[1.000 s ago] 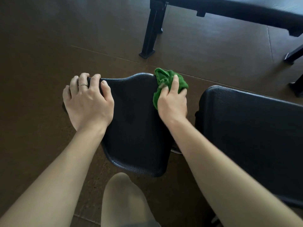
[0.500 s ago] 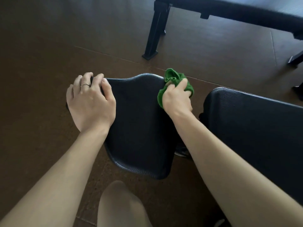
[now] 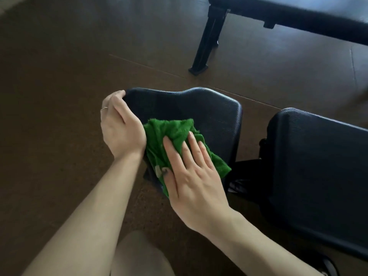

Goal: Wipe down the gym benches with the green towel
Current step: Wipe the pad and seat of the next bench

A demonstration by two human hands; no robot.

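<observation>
Head view: black seat pad (image 3: 199, 108) at frame centre. Green towel (image 3: 171, 134) bunched on pad's lower left part. Right hand (image 3: 191, 172) flat on towel, fingers spread, pressing it down rather than pinching; grip wide. Left hand (image 3: 119, 126) curled over pad's upper left corner, grip holding pad edge; ring (image 3: 104, 108) on one finger. Second black pad (image 3: 318, 166) at right, small gap between. Another bench (image 3: 288, 18) upper right, leg (image 3: 209, 40) on brown floor (image 3: 59, 76).
</observation>
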